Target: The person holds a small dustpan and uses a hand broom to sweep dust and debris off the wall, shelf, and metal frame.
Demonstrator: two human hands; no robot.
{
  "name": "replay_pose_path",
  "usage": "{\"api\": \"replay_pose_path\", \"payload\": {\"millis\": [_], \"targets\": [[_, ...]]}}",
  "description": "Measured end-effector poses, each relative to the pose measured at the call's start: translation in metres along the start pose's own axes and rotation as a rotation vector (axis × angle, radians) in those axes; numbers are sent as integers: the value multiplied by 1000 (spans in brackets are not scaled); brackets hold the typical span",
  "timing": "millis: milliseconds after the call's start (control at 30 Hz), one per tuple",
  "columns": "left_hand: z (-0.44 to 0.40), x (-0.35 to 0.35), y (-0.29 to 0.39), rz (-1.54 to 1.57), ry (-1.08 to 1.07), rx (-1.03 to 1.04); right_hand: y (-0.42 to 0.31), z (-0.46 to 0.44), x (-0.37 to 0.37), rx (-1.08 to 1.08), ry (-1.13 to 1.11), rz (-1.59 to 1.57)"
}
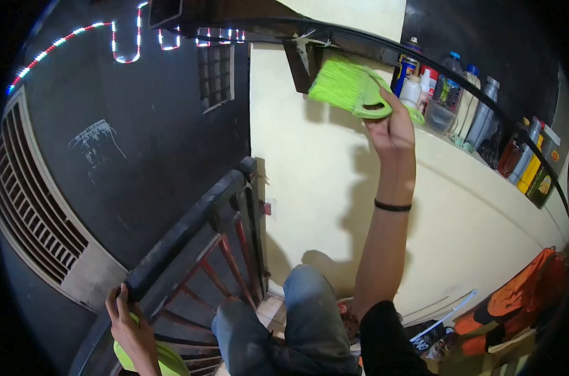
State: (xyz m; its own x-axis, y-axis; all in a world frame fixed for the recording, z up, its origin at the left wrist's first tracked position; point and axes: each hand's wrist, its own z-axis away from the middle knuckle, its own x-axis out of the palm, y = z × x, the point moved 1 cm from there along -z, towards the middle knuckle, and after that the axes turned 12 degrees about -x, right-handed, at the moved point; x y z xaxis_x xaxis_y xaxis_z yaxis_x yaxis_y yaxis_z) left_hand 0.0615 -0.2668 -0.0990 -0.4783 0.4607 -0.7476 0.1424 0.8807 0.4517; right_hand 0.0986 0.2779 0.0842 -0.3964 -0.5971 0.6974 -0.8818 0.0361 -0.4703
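Note:
My right hand [392,128] is raised and closed around the handle of a lime-green hand brush [344,86]. The brush's bristles point left, close to a dark bracket [299,66] under the overhead beam. Low on the left, my left hand [134,335] is at the dark top rail [190,222] of a railing, its fingertips against the rail. That hand is wrapped round a lime-green dustpan [168,360], which is partly hidden behind the hand and cut off by the frame's bottom edge.
Several bottles stand on a wall ledge at right, among them a clear bottle [450,78] and a grey flask [483,113]. A black cable [472,84] crosses overhead. An orange bag [516,291] hangs at lower right. Lit string lights [65,39] run along the dark wall.

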Motion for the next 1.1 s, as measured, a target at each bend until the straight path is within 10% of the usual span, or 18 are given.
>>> {"api": "replay_pose_path", "payload": {"millis": [467,633,700,1000,1100], "targets": [[-1,7,-6,-14,13,-1,98,39,0,-837,121,497],[-1,8,-8,-7,33,6,82,43,-8,-693,-80,478],[-1,8,-11,3,22,3,67,44,-27,-590,-291,1131],[0,8,-11,13,20,3,44,-19,-38,-342,-287,630],[-1,9,-14,23,39,-7,41,36,-26,-545,126,234]]}}
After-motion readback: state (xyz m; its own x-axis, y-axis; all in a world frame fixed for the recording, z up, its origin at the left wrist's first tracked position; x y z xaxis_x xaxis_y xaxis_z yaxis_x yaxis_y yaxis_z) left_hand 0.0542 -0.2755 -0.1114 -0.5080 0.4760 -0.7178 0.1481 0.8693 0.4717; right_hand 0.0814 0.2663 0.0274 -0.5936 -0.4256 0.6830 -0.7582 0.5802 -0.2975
